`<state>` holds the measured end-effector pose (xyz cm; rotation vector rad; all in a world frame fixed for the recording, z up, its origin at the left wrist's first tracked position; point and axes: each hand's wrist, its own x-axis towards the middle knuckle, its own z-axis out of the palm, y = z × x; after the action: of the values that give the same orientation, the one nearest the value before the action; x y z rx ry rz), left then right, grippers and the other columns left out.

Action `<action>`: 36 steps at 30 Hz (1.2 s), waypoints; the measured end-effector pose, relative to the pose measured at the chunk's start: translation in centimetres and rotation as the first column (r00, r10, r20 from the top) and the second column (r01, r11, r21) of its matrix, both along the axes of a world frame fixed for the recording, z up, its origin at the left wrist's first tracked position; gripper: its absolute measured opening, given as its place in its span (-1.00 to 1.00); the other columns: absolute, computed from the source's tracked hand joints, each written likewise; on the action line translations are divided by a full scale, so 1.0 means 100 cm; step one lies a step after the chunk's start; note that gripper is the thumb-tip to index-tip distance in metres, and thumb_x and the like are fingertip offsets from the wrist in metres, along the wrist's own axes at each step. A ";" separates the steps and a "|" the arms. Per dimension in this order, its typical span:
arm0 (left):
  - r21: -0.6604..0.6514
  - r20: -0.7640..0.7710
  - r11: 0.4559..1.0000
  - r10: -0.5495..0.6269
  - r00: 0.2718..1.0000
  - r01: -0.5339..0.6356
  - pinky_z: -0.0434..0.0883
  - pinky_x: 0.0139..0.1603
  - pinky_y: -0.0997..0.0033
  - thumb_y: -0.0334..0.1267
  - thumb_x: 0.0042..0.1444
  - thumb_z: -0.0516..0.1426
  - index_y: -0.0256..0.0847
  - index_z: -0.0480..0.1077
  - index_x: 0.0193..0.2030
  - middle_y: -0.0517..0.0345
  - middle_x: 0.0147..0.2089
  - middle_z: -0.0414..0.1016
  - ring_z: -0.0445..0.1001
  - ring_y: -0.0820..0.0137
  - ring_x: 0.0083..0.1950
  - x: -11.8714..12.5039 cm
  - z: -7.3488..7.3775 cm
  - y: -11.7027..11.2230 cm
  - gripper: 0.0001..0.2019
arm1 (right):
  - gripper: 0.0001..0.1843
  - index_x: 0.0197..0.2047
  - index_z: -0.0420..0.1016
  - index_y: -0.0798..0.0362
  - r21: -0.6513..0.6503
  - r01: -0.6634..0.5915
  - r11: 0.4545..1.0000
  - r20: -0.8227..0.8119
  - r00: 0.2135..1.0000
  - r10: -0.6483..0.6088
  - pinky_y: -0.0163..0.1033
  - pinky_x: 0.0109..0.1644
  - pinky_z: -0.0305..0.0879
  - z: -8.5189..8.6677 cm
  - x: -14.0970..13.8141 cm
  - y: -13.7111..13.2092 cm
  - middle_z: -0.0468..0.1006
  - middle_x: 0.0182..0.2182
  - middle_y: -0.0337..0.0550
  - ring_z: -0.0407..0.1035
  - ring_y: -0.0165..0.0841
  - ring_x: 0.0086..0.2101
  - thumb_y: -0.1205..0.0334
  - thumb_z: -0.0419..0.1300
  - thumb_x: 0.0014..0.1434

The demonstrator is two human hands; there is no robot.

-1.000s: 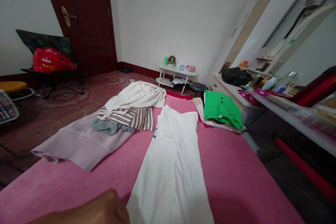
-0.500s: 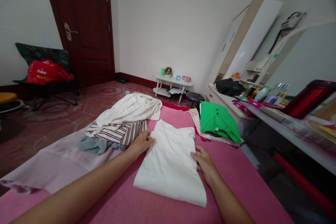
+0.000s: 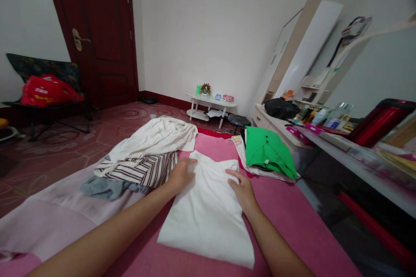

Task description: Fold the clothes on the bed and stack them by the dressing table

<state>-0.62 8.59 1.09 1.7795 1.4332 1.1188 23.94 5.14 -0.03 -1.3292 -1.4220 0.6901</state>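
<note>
A folded white garment [image 3: 208, 216] lies flat on the pink bed cover [image 3: 286, 225] in front of me, its upper part lightly creased. At its upper left edge, my left hand [image 3: 182, 176] touches the cloth, with index finger and thumb apart. Opposite, my right hand [image 3: 243, 190] rests on the upper right edge, thumb and fingers spread on the fabric. Some fingertips of both hands are hidden. To the left is a loose heap with a cream garment [image 3: 159, 136], a striped garment [image 3: 139, 171] and a grey garment [image 3: 107, 187].
A green folded shirt [image 3: 269, 151] tops a stack at the right. Beyond the bed stand a small white table [image 3: 211, 100] and a round stool [image 3: 238, 120]. A cluttered dresser [image 3: 269, 122] lines the right side. A red bag [image 3: 48, 91] sits on a folding chair at left.
Both my hands have slid upward along the white garment's sides, the right one now further onto the cloth. The whole view has shifted slightly.
</note>
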 end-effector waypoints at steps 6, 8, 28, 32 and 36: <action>0.311 -0.309 0.929 -0.101 0.946 0.201 0.14 0.28 0.16 -0.35 0.06 0.19 -0.18 0.42 0.10 -0.07 0.24 0.29 0.22 0.14 0.26 0.040 0.034 0.000 -0.59 | -0.64 -0.30 0.59 0.00 0.136 -0.012 0.991 0.468 0.882 -0.053 -0.22 -0.09 0.33 0.000 -0.017 -0.021 0.56 -0.21 -0.09 0.46 -0.26 -0.20 0.43 -0.03 0.09; 0.286 -0.398 0.890 -0.228 0.889 0.356 0.24 0.19 0.22 -0.19 0.06 0.23 -0.21 0.38 0.15 -0.09 0.13 0.42 0.34 0.16 0.16 0.058 0.044 0.004 -0.51 | -0.59 -0.25 0.58 -0.04 0.133 -0.014 0.991 0.610 0.789 -0.071 -0.29 -0.15 0.32 0.003 -0.022 -0.027 0.54 -0.12 -0.12 0.47 -0.32 -0.24 0.48 -0.05 0.11; 0.211 -0.050 0.938 -0.269 0.962 0.273 0.31 0.14 0.29 -0.14 0.23 0.04 -0.22 0.27 0.26 -0.06 0.14 0.45 0.41 0.24 0.13 0.079 0.038 0.034 -0.53 | -0.59 0.05 0.47 0.10 0.176 0.232 0.957 0.315 0.907 -0.278 -0.12 0.01 0.30 -0.014 0.000 -0.016 0.48 -0.14 0.01 0.38 -0.19 -0.11 0.27 0.06 0.14; 0.170 -0.179 0.956 -0.208 0.962 0.238 0.13 0.30 0.14 -0.18 0.07 0.19 -0.24 0.37 0.15 -0.14 0.26 0.28 0.21 0.11 0.29 0.047 -0.002 0.015 -0.51 | -0.60 -0.01 0.51 0.09 0.111 0.218 0.970 0.207 0.949 -0.237 -0.15 0.01 0.30 -0.023 0.012 -0.007 0.53 -0.14 -0.01 0.40 -0.22 -0.11 0.19 0.10 0.09; 0.190 -0.282 0.979 -0.018 0.959 0.074 0.03 0.34 0.12 -0.21 0.06 0.19 -0.24 0.29 0.18 -0.14 0.34 0.11 0.05 0.10 0.36 0.022 -0.024 0.016 -0.48 | -0.65 -0.13 0.54 0.08 0.084 0.241 0.967 0.101 0.963 -0.249 -0.16 -0.02 0.33 -0.024 0.014 0.002 0.57 -0.20 -0.04 0.44 -0.23 -0.16 0.19 0.12 0.01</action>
<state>1.54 10.20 -1.28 2.1727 1.4712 1.0487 25.30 5.34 -2.40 -1.4757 -1.3264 0.4029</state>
